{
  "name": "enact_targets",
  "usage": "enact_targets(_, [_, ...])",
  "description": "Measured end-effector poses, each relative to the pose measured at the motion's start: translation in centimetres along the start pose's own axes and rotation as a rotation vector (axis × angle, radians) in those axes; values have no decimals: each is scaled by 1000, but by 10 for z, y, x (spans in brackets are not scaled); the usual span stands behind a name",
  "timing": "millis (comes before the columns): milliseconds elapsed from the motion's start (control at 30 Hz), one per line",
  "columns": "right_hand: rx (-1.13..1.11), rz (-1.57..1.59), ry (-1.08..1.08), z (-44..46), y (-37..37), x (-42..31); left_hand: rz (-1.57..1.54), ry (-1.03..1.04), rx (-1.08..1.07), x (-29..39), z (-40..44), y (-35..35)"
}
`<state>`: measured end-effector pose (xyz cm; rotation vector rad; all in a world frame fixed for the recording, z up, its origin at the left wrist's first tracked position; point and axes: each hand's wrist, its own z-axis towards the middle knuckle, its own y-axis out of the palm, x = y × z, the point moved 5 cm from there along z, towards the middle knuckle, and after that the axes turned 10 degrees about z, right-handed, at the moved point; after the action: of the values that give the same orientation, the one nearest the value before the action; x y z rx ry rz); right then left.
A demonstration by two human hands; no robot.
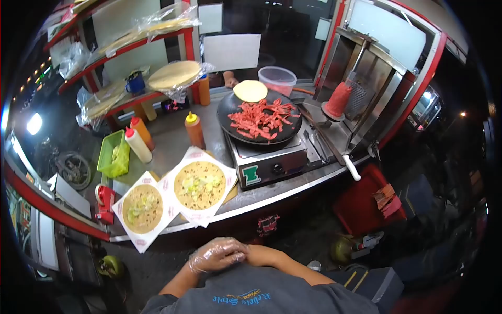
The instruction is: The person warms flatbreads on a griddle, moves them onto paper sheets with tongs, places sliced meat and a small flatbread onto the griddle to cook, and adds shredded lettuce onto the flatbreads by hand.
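My left hand [219, 255], in a clear plastic glove, rests against my body with its fingers folded over my right wrist [255, 255]. My right hand is hidden beneath it, so its fingers do not show. In front of me, two flatbreads topped with chopped greens, a left one [142, 209] and a right one [200, 185], lie on printed white paper at the counter's front edge. Red meat strips [262, 119] are spread on a black pan [246, 137] over the stove. A plain flatbread [250, 91] lies at the pan's far rim.
Sauce bottles [194, 131] and a green basket [114, 154] stand at the left. A long knife [351, 168] lies right of the stove, before a meat spit [340, 99]. Another person's hand [230, 79] shows behind the pan. A red stool [361, 206] stands at the right.
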<state>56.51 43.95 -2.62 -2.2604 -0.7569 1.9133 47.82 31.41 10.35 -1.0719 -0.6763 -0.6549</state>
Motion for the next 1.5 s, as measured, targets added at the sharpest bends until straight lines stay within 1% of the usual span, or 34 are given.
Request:
enact_targets(33, [-59, -47, 46, -4, -7, 4, -23, -17, -51, -4, 2, 7])
enact_targets(100, [-178, -134, 144, -20, -29, -11, -72, 33, -59, -1, 8, 17])
enact_targets(133, [-157, -157, 247, -26, -37, 8, -70, -4, -96, 0, 8, 20])
enact_targets(167, [-152, -186, 240, -34, -54, -2, -88, -19, -105, -2, 7, 23])
enact_targets(233, [-15, -75, 222, -53, -97, -1, -119, -51, -122, -7, 7, 27])
enact_targets(300, [287, 62, 232, -75, -159, -14, -83, -81, -123, -14, 7, 26])
enact_targets(367, [755, -61, 63, -100, -229, -24, -39, -128, -140, -20, 10, 21])
enact_targets(433, [1107, -356, -128, -115, -292, -53, 9, -144, -190, -30, 15, 23])
enact_targets(500, [1232, -315, -47, -115, -348, -35, 27, -167, -223, -36, 20, 26])
enact_targets(600, [1201, -728, 339, -98, -405, -12, 83, -162, -278, -36, 38, 31])
enact_targets(700, [1045, -679, 619, -81, -433, 15, 142, -191, -258, -32, 58, 29])
enact_targets(733, [948, -674, 702, -76, -440, 25, 146, -209, -209, -33, 63, 27])
enact_targets(767, [888, -688, 702, -72, -446, 38, 147, -226, -161, -34, 65, 27])
enact_targets(833, [871, -665, 644, -73, -452, 46, 135, -266, -94, -41, 71, 31])
enact_targets(933, [931, -649, 466, -86, -461, 41, 102, -364, -39, -51, 76, 32])
enact_targets(1000, [948, -586, 464, -98, -474, 34, 90, -455, -18, -54, 79, 29])
enact_targets(1033, [956, -553, 464, -101, -485, 34, 100, -468, 19, -54, 82, 26])
enact_targets(1133, [1098, -377, -26, -97, -519, 17, 98, -509, 110, -58, 85, 26])
enact_targets(1167, [1016, -357, 7, -83, -528, -15, 95, -531, 115, -60, 88, 26])
enact_targets(1200, [963, -419, -95, -64, -549, -13, 86, -556, 114, -60, 92, 28])
enact_targets(1267, [787, -336, -23, -14, -569, -45, 71, -569, 95, -59, 103, 32])
enact_targets(1333, [738, -497, -74, 36, -577, -58, 99, -507, 46, -56, 117, 36])
enact_targets(1367, [660, -602, 90, 57, -573, -62, 120, -465, 26, -55, 123, 37])
enact_targets(1433, [440, -625, -17, 86, -559, -67, 61, -492, 45, -43, 128, 34])
enact_targets(1500, [416, -573, -119, 90, -578, -72, 78, -497, 85, -42, 117, 35])
